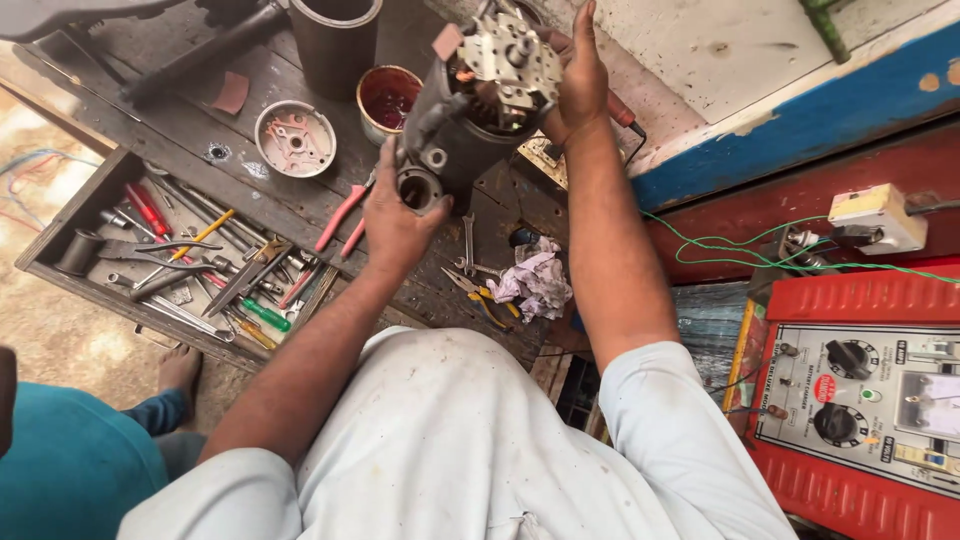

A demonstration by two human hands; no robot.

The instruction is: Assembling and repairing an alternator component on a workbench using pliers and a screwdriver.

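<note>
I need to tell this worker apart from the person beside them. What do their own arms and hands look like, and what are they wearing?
Both hands, the left hand and right hand, are bare: no gloves, rings or watch visible. The forearms are uncovered; short white sleeves, lightly smudged, end near the elbows.
</note>
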